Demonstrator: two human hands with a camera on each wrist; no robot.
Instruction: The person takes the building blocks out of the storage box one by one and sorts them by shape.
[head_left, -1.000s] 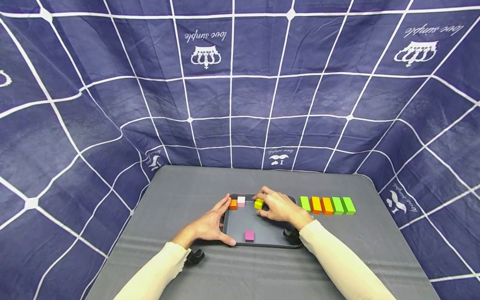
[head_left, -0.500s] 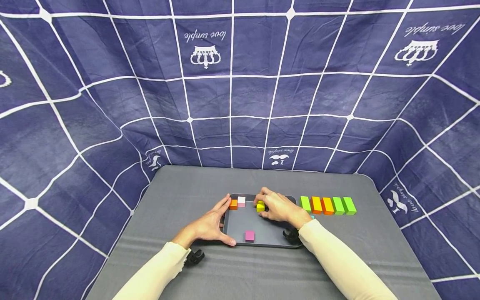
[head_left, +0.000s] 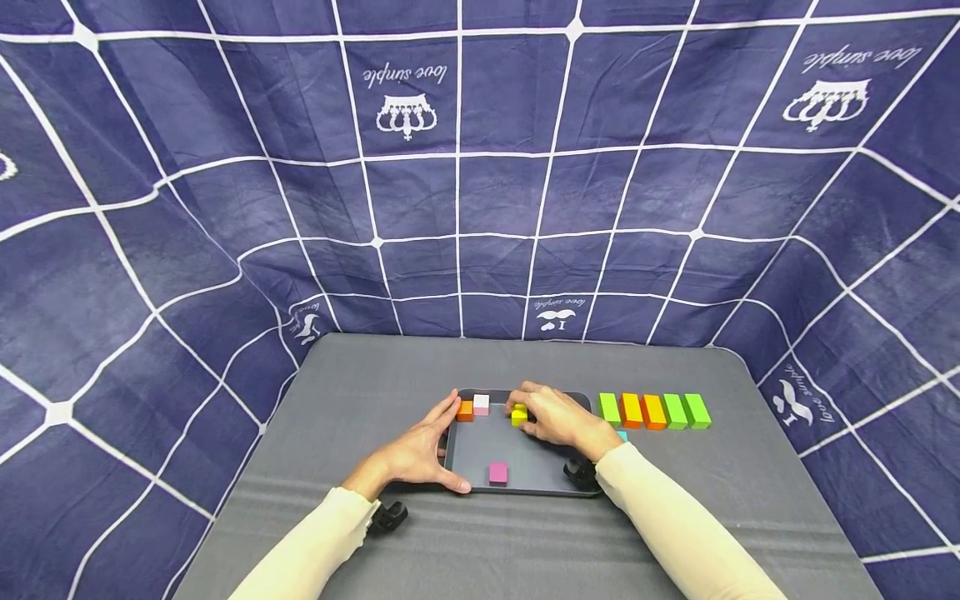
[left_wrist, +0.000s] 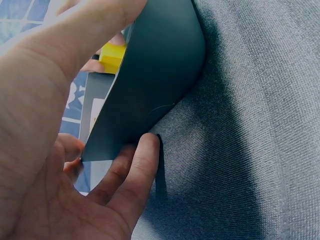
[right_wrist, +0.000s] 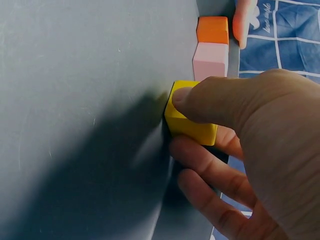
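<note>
Yellow cube [head_left: 519, 415] has shifted slightly nearer and to the right in the tray [head_left: 480, 446] since a second ago; the left grip [head_left: 414, 454] and the other cubes look unmoved. Nearest, the magenta cube [head_left: 498, 473] sits alone just inside the near rim; a jolt to the tray might slide it, as nothing steadies it. To its right, the black wrist camera [head_left: 580, 473] hangs over the tray and could knock the rim if the arm drops. Left grip is spread wide along the tray's left side, thumb at the near rim, with no cube held; an uneven push there could skew the tray on the desk [head_left: 360, 375]. Beside the right wrist, the cyan block [head_left: 622, 436] is half hidden and easily nudged unseen. Farther back, the right grip [head_left: 555, 415] is closed in a pinch on the yellow cube near the far wall; I cannot tell whether the cube touches the floor. With the thumb bearing near one edge, it could twist loose. Pale cube [head_left: 481, 404] and orange cube [head_left: 465, 411] fill the far left corner; a hard leftward shove could jam them.
</note>
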